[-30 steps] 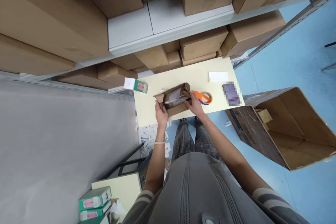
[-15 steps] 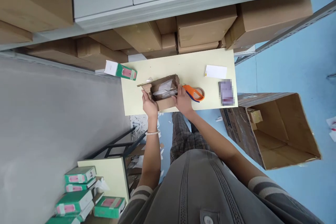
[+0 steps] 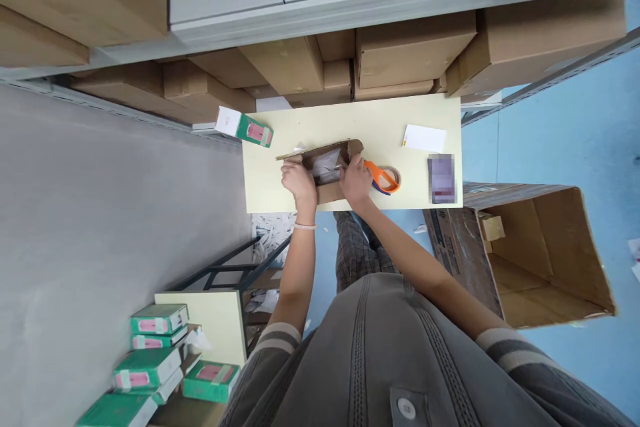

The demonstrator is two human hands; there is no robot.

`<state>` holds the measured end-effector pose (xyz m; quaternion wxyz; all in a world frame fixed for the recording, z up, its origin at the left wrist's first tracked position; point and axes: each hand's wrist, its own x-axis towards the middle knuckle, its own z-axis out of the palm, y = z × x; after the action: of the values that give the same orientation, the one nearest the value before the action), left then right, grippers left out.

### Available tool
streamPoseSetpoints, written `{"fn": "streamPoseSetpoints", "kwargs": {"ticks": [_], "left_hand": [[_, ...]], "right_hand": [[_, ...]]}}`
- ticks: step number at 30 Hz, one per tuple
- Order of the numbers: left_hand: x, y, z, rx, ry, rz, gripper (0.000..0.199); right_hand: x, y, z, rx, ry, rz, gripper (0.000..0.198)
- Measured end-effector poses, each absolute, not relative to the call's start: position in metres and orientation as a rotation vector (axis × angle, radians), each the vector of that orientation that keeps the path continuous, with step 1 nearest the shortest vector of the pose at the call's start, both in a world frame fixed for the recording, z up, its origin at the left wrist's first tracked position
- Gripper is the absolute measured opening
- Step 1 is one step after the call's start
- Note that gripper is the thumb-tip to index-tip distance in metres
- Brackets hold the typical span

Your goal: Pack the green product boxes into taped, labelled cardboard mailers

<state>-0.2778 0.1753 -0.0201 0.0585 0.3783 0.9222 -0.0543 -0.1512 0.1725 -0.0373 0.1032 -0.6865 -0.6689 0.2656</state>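
A small cardboard box stands open on the pale table, with white wrapped contents inside. My left hand is closed over its left end, with the fingers bent around the flap there. At the opposite end my right hand grips the edge near a flap that stands up; its fingertips are partly hidden. An orange tape dispenser with a tape roll lies just right of my right hand.
On the table are a green and white box, a white card or pad and a blurred purple item. Cardboard boxes fill the shelf behind. A big open carton sits at right; green boxes are stacked lower left.
My left hand has turned and curled over the left flap. My right hand has moved up the right end, where the flap now stands higher. The whole view has shifted slightly.
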Motion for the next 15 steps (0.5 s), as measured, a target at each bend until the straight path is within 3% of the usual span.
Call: {"fn": "streamPoseSetpoints", "kwargs": {"ticks": [15], "left_hand": [[-0.305,0.162,-0.019,1.242,2.797,-0.118,0.039]], "right_hand": [[-0.138,0.173,-0.046,-2.097,-1.908,0.798,0.032]]}}
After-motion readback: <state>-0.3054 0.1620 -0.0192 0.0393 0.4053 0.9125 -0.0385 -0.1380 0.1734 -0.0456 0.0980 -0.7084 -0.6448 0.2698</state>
